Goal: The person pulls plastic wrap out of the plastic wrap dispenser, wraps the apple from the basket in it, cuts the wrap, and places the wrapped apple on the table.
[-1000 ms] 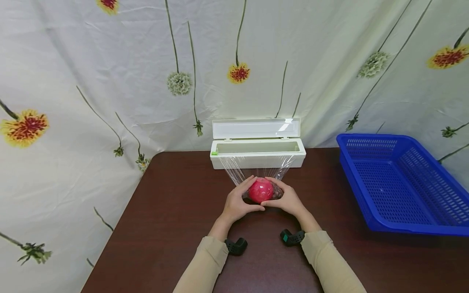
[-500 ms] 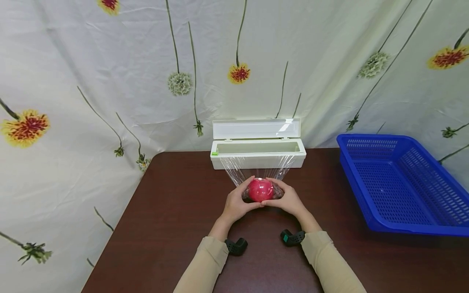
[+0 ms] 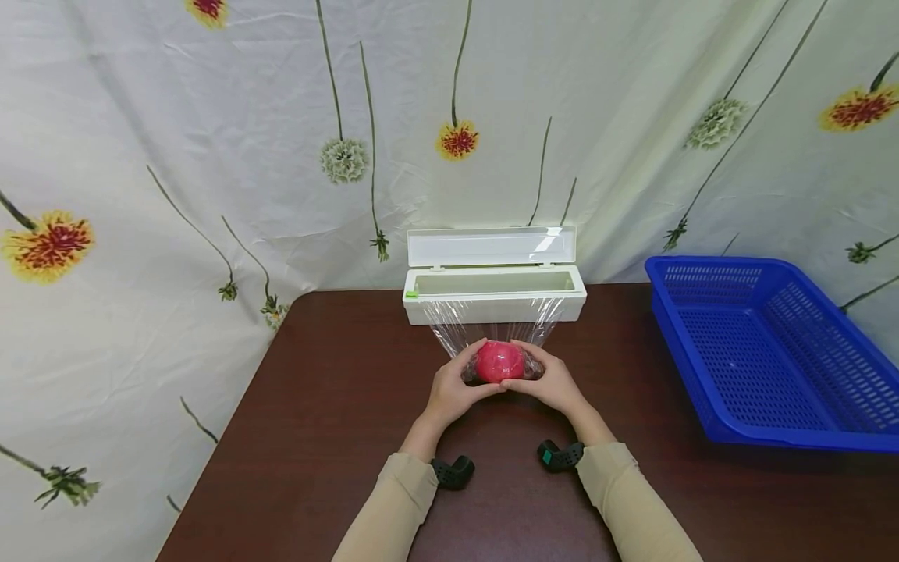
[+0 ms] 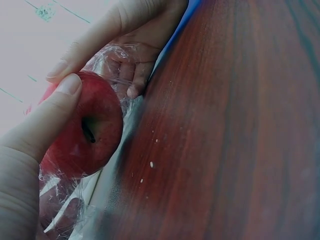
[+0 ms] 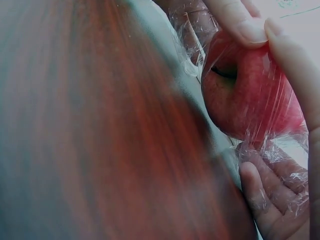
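Note:
A red apple (image 3: 500,362) sits between both hands in front of the cling film dispenser, partly wrapped in clear cling film (image 3: 449,328). My left hand (image 3: 453,386) grips its left side, thumb on the near face and fingers beyond. From the other side my right hand (image 3: 555,384) holds it the same way, and the thumb tips nearly meet. Both wrist views show the stem hollow of the apple (image 4: 92,127) on its underside, with crumpled film over the curled fingers. The film still runs from the apple to the white dispenser box (image 3: 495,311).
The dispenser's lid (image 3: 492,247) stands raised against the flowered cloth (image 3: 281,140) at the back. A blue plastic basket (image 3: 716,421) stands on the right of the dark brown table (image 3: 337,406). Small pale crumbs (image 4: 151,164) lie on the tabletop.
The apple has turned slightly away from me, toward the dispenser. Both thumbs have moved up a little with it; the arms, box and basket stay in place.

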Demonstrator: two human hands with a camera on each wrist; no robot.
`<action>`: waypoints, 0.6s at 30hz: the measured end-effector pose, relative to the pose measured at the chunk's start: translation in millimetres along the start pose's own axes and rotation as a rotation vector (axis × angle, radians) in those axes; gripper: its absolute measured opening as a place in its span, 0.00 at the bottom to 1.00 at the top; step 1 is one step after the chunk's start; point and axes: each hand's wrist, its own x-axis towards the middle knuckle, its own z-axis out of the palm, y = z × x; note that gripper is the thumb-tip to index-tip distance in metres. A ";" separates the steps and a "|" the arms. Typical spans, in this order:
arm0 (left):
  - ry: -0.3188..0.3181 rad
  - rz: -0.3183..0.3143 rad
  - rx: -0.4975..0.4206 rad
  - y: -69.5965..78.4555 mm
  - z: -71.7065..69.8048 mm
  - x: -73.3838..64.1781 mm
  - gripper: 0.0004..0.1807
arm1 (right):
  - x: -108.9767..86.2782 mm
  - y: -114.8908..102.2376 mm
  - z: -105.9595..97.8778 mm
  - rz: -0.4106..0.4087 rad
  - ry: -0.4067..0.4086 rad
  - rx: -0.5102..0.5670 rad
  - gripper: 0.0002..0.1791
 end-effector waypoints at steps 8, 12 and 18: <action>0.005 0.000 0.010 0.6 -1.2 0.6 0.41 | -1.4 -0.1 2.0 -0.008 0.000 0.004 0.42; 0.005 -0.011 0.017 1.6 -1.7 1.0 0.40 | -1.6 -0.1 3.1 -0.041 0.009 0.005 0.42; 0.012 -0.036 0.029 2.5 -2.4 0.9 0.41 | -1.4 0.3 3.6 -0.099 0.050 0.041 0.41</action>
